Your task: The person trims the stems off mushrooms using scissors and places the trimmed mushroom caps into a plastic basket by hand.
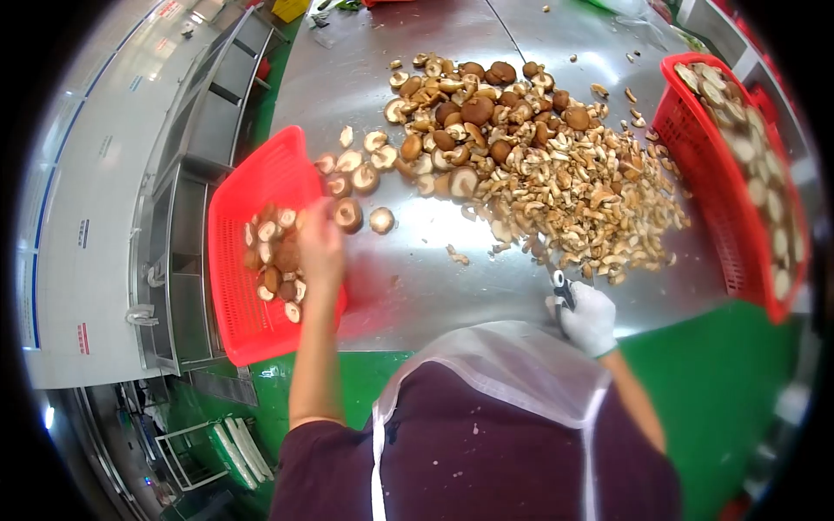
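The left hand (321, 241), bare and blurred, is at the right side of a red basket (276, 165); I cannot tell whether its fingers hold anything. The right hand (592, 318), in a white glove, is closed around a tool (560, 286) with a black and white handle, at the near edge of the stem pile (599, 195).

Whole mushrooms (478, 110) lie heaped at the far middle of the metal table (417, 295), their round caps brown, some dark, with pale undersides. The stems to their right are small, curved and cream to tan. Loose mushrooms (365, 179) lie left, several pale side up. More mushrooms (287, 254) sit inside the left basket. At far right, another red basket (695, 165) holds pale, rounded pieces (745, 149).
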`<state>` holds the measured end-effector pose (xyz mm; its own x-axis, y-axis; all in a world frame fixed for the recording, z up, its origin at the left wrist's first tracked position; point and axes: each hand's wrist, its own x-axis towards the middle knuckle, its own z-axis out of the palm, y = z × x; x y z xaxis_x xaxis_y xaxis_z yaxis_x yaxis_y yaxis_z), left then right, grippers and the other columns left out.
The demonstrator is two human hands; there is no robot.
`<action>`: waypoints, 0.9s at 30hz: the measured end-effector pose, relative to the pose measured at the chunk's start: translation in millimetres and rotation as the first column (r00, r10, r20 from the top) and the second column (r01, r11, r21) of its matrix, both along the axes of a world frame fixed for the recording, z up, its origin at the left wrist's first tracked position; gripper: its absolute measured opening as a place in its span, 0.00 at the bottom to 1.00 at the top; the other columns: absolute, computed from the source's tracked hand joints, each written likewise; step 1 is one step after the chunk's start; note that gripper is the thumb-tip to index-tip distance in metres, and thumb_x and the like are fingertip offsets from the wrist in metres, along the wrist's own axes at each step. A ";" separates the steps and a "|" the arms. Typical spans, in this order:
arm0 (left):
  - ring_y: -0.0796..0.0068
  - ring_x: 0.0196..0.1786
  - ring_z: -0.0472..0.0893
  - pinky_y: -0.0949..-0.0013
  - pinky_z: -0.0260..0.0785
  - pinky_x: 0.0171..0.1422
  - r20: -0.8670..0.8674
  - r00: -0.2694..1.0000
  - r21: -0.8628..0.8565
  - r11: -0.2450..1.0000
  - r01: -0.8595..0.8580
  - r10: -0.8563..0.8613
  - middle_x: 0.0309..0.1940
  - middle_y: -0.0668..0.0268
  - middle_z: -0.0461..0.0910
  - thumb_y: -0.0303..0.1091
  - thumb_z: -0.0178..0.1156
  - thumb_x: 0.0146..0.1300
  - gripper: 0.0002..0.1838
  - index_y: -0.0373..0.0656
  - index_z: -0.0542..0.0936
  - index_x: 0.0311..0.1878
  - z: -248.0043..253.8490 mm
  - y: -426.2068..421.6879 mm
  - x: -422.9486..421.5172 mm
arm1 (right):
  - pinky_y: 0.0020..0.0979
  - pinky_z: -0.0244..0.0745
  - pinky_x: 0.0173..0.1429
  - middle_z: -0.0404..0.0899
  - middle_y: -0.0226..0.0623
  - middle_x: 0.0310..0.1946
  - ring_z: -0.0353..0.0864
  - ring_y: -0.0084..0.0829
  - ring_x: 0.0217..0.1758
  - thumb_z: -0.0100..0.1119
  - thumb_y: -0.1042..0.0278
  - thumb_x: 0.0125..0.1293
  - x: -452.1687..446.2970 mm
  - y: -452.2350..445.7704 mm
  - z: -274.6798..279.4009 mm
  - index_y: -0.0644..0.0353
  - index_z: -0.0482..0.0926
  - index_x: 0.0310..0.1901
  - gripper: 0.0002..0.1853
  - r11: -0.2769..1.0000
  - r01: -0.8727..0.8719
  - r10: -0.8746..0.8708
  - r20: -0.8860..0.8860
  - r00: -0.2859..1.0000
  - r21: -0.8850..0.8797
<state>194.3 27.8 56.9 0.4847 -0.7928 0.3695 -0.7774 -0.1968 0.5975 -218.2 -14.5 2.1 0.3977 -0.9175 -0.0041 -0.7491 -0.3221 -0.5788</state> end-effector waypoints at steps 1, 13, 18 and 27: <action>0.54 0.55 0.78 0.59 0.67 0.63 -0.097 0.995 0.145 0.989 0.005 0.010 0.49 0.52 0.80 0.26 0.52 0.63 0.17 0.37 0.77 0.55 -4.5 -10.5 -24.8 | 0.45 0.72 0.34 0.78 0.43 0.23 0.78 0.48 0.28 0.66 0.52 0.57 4.1 -1.4 0.2 0.56 0.79 0.28 0.15 1.000 -0.025 0.025 0.008 1.000 -0.018; 0.63 0.43 0.85 0.66 0.79 0.45 -0.902 0.426 0.113 0.991 0.073 0.071 0.45 0.59 0.83 0.32 0.55 0.70 0.10 0.41 0.78 0.52 -125.9 -47.8 -3.7 | 0.43 0.72 0.33 0.77 0.43 0.23 0.79 0.48 0.28 0.66 0.53 0.57 -6.5 7.6 6.5 0.56 0.80 0.28 0.14 0.998 0.012 -0.013 0.006 1.000 0.063; 0.73 0.44 0.84 0.71 0.79 0.44 -0.849 0.492 -0.149 0.980 0.128 -0.193 0.46 0.63 0.83 0.30 0.55 0.70 0.10 0.41 0.78 0.52 -13.0 -16.4 -17.2 | 0.43 0.72 0.33 0.78 0.43 0.23 0.79 0.48 0.28 0.66 0.54 0.57 -4.6 8.1 1.9 0.56 0.79 0.28 0.13 0.999 0.002 -0.001 -0.014 1.000 0.034; 0.52 0.73 0.61 0.54 0.50 0.77 0.153 0.983 -0.196 0.978 -0.070 0.101 0.68 0.48 0.65 0.25 0.56 0.62 0.25 0.35 0.70 0.63 4.0 -0.8 5.2 | 0.44 0.73 0.33 0.79 0.44 0.23 0.80 0.49 0.29 0.66 0.51 0.57 7.4 3.3 -3.6 0.56 0.78 0.27 0.16 0.994 -0.008 0.012 -0.033 0.999 0.107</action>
<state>199.5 27.0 60.9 0.4695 -0.6593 0.5873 -0.8515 -0.1621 0.4987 -210.8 -11.2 -1.5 0.4047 -0.9071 -0.1154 -0.7657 -0.2673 -0.5850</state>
